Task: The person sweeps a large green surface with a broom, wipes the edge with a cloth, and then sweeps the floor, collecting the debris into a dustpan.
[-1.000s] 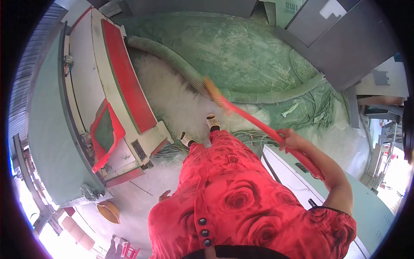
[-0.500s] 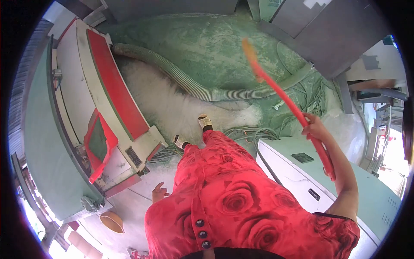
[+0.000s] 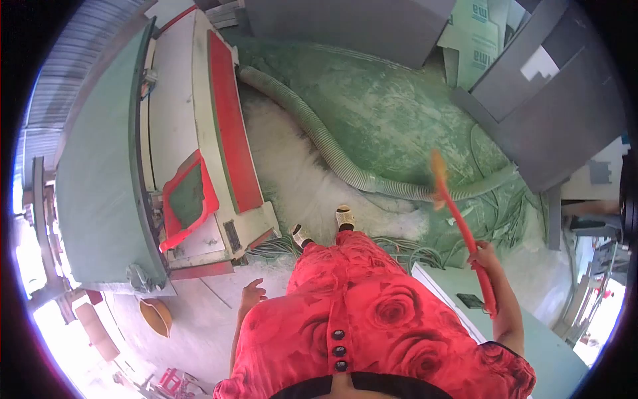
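Note:
A long red broom [image 3: 458, 223] with orange bristles at its far end is held in my right hand [image 3: 485, 258], whose fingers wrap round the handle. The handle's near end lies along my forearm, and the bristle end is raised over the dusty green floor. My left hand [image 3: 252, 293] hangs beside my hip with its fingers apart and holds nothing. A red dustpan-like piece [image 3: 207, 193] rests against the machine at the left, away from my left hand.
A ribbed hose [image 3: 325, 143] curves across the floor ahead, with cables [image 3: 412, 253] near my feet. The red and white machine [image 3: 236, 126] stands at the left, a pale green cabinet [image 3: 531, 319] at the right. An orange-brown bowl [image 3: 156, 317] is at the lower left.
The view has shifted, so the machine and hose appear further right and lower. My right hand and the broom are lower in view. My left hand stays at my side.

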Motion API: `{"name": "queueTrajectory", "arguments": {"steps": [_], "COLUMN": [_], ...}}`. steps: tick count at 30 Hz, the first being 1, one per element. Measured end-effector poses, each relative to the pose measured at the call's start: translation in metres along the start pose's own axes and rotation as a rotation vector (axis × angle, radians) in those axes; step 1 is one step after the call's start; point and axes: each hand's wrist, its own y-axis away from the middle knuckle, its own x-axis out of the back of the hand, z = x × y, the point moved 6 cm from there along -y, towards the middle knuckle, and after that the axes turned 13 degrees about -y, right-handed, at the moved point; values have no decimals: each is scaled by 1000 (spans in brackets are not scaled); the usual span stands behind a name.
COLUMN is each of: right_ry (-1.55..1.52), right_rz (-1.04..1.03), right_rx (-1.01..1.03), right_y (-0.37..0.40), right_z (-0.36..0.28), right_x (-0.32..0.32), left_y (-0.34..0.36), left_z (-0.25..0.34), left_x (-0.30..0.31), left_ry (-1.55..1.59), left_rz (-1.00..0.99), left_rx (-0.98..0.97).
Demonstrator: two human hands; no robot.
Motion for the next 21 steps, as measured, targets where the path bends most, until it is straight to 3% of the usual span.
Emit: {"name": "queueTrajectory", "arguments": {"steps": [5,9,11,13,15,17,18,20,21], "right_ry": [-73,-98,-155,-130,-61,-13,5,35,54], "right_rz": [189,31,-151,-315,-425,-546,-597,-658,-669], "right_rx": [207,266,321,342,369,345,368,362,328], "right_y": [-5,-3,-7,-3,-8,-5,-14,-30,-34], "right_z": [-57,-115,-142,-174,-199,-225,-232,-246,-255], "right_x": [10,-25,-61,-103,-148,-200,-224,-272,-293], "left_y": [-2,-7,-10,-17,11,50,46,38,32], "left_z": [-10,-18,-4,3,58,143,154,189,200], "left_x": [-16,-31,-39,-43,-51,-26,-20,-5,0], "left_ry": [82,-62,-547,-654,-763,-578,-571,-467,-449], "left_rz": [-13,11,81,31,-21,23,20,122,122], "left_rx": [-28,-62,-560,-553,-540,-100,-101,-349,-353]}}
